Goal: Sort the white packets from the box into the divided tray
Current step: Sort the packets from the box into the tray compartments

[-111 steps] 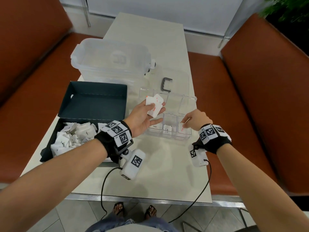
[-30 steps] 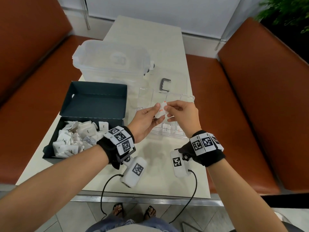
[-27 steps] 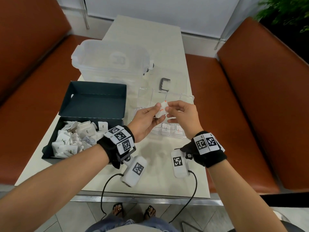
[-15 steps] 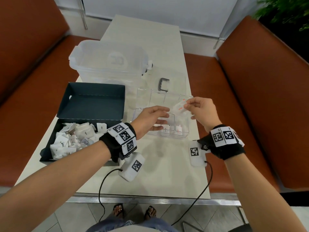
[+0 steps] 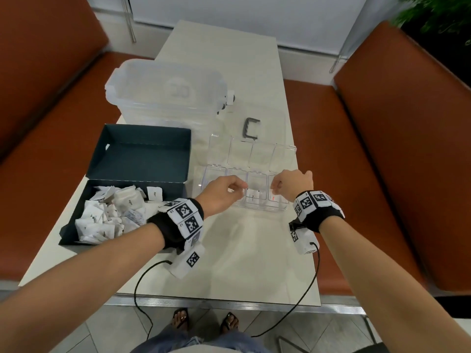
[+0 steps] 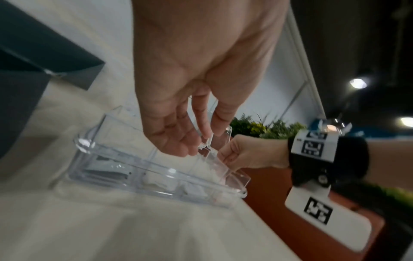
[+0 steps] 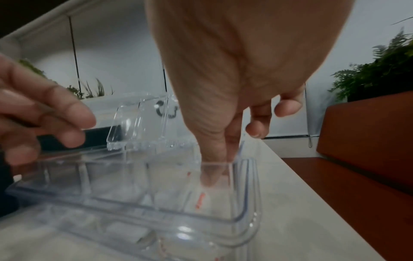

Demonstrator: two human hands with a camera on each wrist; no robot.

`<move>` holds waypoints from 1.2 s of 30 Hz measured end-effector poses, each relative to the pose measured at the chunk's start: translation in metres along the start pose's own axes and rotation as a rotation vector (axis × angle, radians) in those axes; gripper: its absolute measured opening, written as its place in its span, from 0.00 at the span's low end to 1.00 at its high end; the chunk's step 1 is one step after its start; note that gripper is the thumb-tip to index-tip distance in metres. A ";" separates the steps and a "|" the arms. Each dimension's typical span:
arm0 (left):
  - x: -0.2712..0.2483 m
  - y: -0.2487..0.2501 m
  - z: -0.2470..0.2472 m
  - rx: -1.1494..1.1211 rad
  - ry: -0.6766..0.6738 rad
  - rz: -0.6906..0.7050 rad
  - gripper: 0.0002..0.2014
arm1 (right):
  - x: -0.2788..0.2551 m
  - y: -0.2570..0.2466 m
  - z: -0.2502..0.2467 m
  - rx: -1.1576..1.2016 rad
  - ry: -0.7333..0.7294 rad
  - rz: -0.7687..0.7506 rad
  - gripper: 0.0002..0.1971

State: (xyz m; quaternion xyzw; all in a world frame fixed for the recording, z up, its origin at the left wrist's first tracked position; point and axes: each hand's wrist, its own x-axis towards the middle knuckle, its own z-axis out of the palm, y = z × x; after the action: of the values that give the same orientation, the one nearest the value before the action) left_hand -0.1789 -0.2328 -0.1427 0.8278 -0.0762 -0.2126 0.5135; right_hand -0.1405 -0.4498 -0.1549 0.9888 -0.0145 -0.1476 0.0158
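Observation:
The clear divided tray point(image 5: 257, 208) lies mid-table with its lid folded back. My right hand point(image 5: 276, 187) reaches into the near right compartment, where thumb and forefinger pinch a white packet with red print point(image 7: 202, 199). In the right wrist view that hand point(image 7: 214, 174) points straight down inside the tray wall point(image 7: 242, 218). My left hand point(image 5: 238, 189) hovers over the near left compartments with loosely curled fingers point(image 6: 196, 141) holding nothing. Another white packet point(image 5: 252, 197) rests in the compartment between the hands. The dark box point(image 5: 66, 231) at the left holds a pile of white packets point(image 5: 109, 215).
The box's open lid point(image 5: 142, 151) lies flat behind it. A large clear plastic tub point(image 5: 165, 90) stands at the back left. A black C-shaped clip point(image 5: 252, 127) lies behind the tray. Brown benches flank the table, and wrist cables trail off its front edge.
My right hand took the last packet from the left hand, carried it right and lowered it into the near right compartment. My left hand, now holding nothing, dropped over the tray.

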 end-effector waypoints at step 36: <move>0.005 0.007 0.013 0.934 0.042 0.139 0.14 | -0.013 0.009 -0.010 0.039 -0.128 -0.079 0.21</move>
State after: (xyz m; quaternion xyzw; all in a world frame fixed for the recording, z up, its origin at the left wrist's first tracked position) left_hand -0.1792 -0.2483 -0.1428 0.9673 -0.2084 -0.1040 0.1004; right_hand -0.1497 -0.4582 -0.1411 0.9773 0.0208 -0.2107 -0.0102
